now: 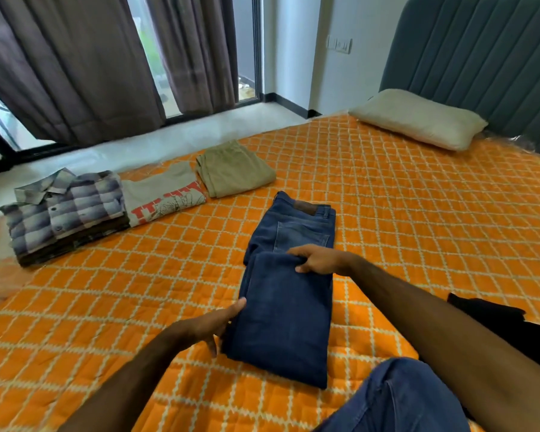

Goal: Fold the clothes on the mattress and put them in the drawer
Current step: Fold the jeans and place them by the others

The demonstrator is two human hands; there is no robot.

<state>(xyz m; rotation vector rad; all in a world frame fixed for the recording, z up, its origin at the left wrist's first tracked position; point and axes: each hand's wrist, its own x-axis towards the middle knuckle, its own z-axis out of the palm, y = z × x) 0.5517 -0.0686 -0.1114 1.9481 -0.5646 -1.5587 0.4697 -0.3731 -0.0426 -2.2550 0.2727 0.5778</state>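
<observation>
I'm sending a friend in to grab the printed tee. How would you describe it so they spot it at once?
On the orange quilted mattress, three folded piles line the edge nearest the window. The grey T-shirt is the middle one, between the plaid shirt and the khaki trousers. It alone carries a red-orange print.

The orange quilted mattress [402, 213] carries jeans [289, 307] mid-bed, 3 folded piles [66, 210] along its far-left edge, a pillow [418, 120] at the headboard end.

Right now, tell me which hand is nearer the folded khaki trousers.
Right. The right hand grips the jeans' folded edge, closer to the khaki trousers; the left hand touches the jeans' near left side, farther back.
</observation>
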